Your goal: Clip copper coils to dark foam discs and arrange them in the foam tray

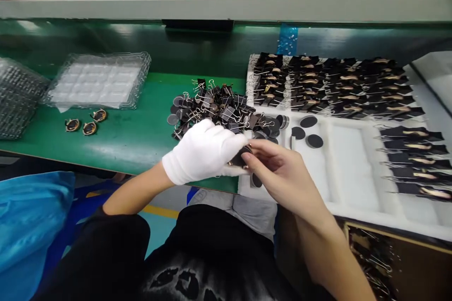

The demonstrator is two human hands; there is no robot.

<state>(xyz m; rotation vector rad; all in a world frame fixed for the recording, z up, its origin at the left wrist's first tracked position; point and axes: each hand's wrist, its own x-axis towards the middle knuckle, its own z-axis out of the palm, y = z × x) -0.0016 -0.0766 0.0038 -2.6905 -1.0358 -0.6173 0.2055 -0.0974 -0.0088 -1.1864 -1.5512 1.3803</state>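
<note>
Over the front edge of the green table (141, 143), holding a dark round piece (241, 156) between both hands, with the gloved left hand (206, 150) curled around it and the bare right hand (286, 174) pinching it between thumb and finger. Can see the piece near the left edge of the white tray (369, 174), partly hidden by the fingers. Just beyond the hands, facing a heap of binder clips (229, 108) mixed with dark discs. To the right, on the tray, can make out three loose black discs (314, 141), and around them rows of black pieces with tan strips (349, 77). To the left, can see three gold-rimmed round pieces (89, 128) near some clear plastic trays (144, 68), with a taller stack of trays (17, 99) at the far left.
</note>
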